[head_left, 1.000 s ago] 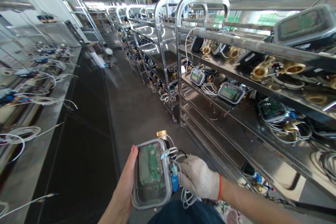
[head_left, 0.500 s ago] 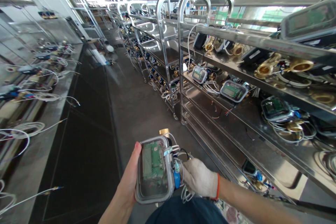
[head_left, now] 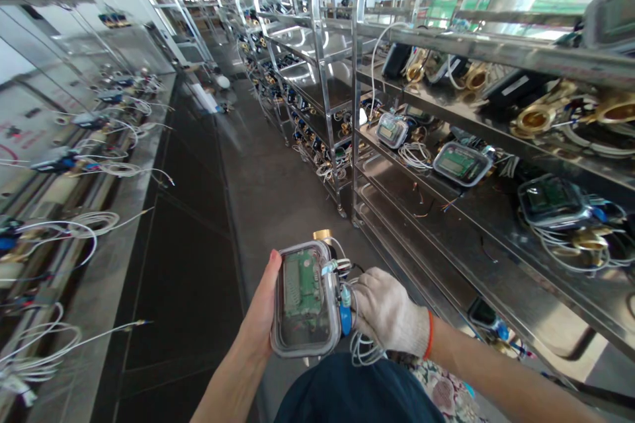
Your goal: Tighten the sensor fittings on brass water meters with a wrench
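A water meter (head_left: 305, 301) with a clear-lidded case, green circuit board inside, is held in front of my body. My bare left hand (head_left: 260, 314) grips its left side, thumb along the upper edge. At its right side my right hand (head_left: 389, 310), in a white knitted glove with an orange cuff, is closed around the cables and fittings. What exactly those fingers hold is partly hidden. A brass pipe end (head_left: 322, 235) sticks out at the top of the meter. Below the glove hangs a coil of grey cable (head_left: 366, 348), next to a blue part (head_left: 346, 318).
On the right stands a metal shelf trolley (head_left: 436, 201) with similar meters (head_left: 461, 164) and cable coils; more trolleys (head_left: 322, 79) line up beyond. Along the left runs a bench (head_left: 131, 211) with meters and loose cables (head_left: 99, 225) overhanging its edge. Dark floor (head_left: 268, 192) lies between.
The view has shifted, so shelves and bench appear further right. The meter stays in both hands, slightly higher and further right in the picture.
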The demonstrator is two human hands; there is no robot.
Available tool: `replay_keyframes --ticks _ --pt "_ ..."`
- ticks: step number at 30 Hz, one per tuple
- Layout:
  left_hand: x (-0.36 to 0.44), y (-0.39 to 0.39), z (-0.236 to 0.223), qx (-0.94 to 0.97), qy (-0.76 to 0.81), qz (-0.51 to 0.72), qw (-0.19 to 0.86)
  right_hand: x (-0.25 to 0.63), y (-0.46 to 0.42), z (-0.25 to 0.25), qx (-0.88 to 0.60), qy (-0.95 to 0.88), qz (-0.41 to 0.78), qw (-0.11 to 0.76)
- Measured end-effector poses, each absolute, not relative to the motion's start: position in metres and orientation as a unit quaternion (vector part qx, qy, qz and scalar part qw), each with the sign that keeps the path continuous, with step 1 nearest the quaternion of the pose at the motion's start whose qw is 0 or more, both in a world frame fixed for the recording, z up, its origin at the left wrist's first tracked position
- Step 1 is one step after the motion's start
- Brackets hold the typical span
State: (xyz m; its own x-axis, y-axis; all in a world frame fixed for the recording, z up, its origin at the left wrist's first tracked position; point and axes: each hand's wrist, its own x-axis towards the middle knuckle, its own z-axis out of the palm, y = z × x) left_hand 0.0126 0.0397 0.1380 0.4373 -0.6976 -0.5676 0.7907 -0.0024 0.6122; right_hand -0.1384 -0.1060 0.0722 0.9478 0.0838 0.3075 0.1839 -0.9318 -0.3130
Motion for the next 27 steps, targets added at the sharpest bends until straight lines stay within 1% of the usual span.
replay_keyframes --ticks 2,5,7,10,11,14,16,17,18,21,22,23,26,27 --pt "0.012 0.038 0.138 0.471 0.057 -0.534 0.700 -0.140 -0.105 0.064 -0.972 -0.064 -0.132 0.181" --pt "0.013 0.037 0.138 0.473 0.069 -0.534 0.698 -0.141 -0.102 0.059 -0.969 -0.032 -0.095 0.224" --pt "0.013 0.037 0.138 0.476 0.069 -0.529 0.699 -0.141 -0.102 0.062 -0.972 -0.026 -0.096 0.211" --pt "0.014 0.037 0.138 0.473 0.063 -0.531 0.700 -0.139 -0.106 0.073 -0.978 -0.052 -0.119 0.164" --pt "0.014 0.037 0.139 0.471 0.062 -0.534 0.699 -0.138 -0.107 0.076 -0.977 -0.057 -0.113 0.174" --pt "0.014 0.038 0.137 0.462 0.059 -0.540 0.701 -0.138 -0.104 0.078 -0.959 -0.006 -0.054 0.280" --pt "0.014 0.039 0.134 0.466 0.060 -0.536 0.702 -0.139 -0.101 0.075 -0.943 0.032 -0.021 0.329" --pt "0.015 0.040 0.133 0.470 0.061 -0.532 0.701 -0.139 -0.101 0.074 -0.943 0.036 -0.019 0.330" --pt "0.015 0.041 0.131 0.475 0.061 -0.529 0.701 -0.140 -0.101 0.073 -0.949 0.028 -0.029 0.312" --pt "0.016 0.042 0.131 0.480 0.057 -0.529 0.697 -0.140 -0.104 0.073 -0.973 -0.029 -0.089 0.209" --pt "0.016 0.042 0.132 0.480 0.056 -0.530 0.697 -0.140 -0.104 0.073 -0.975 -0.047 -0.109 0.188" --pt "0.015 0.041 0.133 0.481 0.055 -0.530 0.696 -0.140 -0.103 0.074 -0.973 -0.047 -0.118 0.193" --pt "0.012 0.038 0.137 0.483 0.053 -0.524 0.700 -0.140 -0.098 0.072 -0.948 0.033 -0.064 0.311" --pt "0.011 0.038 0.137 0.485 0.053 -0.520 0.701 -0.139 -0.096 0.071 -0.942 0.052 -0.044 0.330"
